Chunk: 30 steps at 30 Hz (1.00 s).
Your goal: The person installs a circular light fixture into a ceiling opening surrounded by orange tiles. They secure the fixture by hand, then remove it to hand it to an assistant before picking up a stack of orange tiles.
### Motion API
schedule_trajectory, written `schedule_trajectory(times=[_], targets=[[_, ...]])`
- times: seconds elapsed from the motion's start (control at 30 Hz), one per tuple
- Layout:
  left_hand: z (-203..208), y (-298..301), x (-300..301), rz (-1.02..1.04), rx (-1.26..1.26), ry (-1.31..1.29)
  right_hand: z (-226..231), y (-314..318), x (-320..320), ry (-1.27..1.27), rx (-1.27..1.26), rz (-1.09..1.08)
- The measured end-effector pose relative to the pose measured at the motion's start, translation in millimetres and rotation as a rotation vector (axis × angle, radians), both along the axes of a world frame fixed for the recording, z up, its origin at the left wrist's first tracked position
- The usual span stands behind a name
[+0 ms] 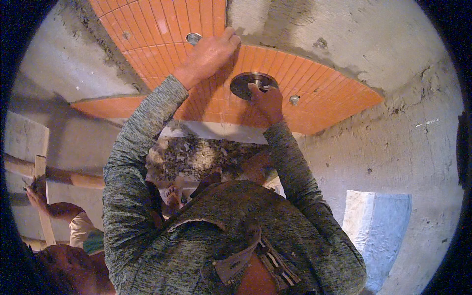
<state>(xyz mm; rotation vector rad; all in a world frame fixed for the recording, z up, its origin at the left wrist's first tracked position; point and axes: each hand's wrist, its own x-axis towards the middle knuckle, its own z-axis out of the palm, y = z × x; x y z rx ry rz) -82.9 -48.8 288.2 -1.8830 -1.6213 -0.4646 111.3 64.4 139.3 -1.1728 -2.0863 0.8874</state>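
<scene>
Right hand, upper centre, has its fingers closed on the middle of a dark metal disc, right up by the orange tiles! Left hand, higher up, fingertips at the tiles' top edge; whether it grips anything, can't tell. A metal fitting sits just beside it. Lower left, a co-worker's hand is at a wooden post.

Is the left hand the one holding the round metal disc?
No, the right hand grips the round metal disc, while the left hand is apart from it, up at the orange tiles.
</scene>
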Motion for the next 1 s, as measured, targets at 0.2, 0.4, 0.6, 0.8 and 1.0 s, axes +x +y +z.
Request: schedule_trajectory(times=[0.2, 0.4, 0.6, 0.8, 1.0], targets=[[-0.1, 2.9, 2.7, -0.073, 0.067, -0.005, 0.7, 6.3, 19.8, 0.271, -0.236, 0.246], [3.5, -10.2, 6.3, 0.046, -0.065, -0.053, -6.0, 21.6, 57.4, 0.195, -0.330, 0.297], [-0.1, -12.3, 13.2, -0.019, 0.027, -0.093, -76.1, 59.4, 92.0, 0.139, -0.145, 0.243], [-20.2, -22.8, 41.6, 0.019, 0.251, -0.452, -59.8, 46.5, 122.0, 0.281, -0.394, 0.206], [-161.9, -65.5, 97.1, 0.231, 0.532, -1.266, -75.7, 41.3, 98.9, 0.284, -0.270, 0.412]])
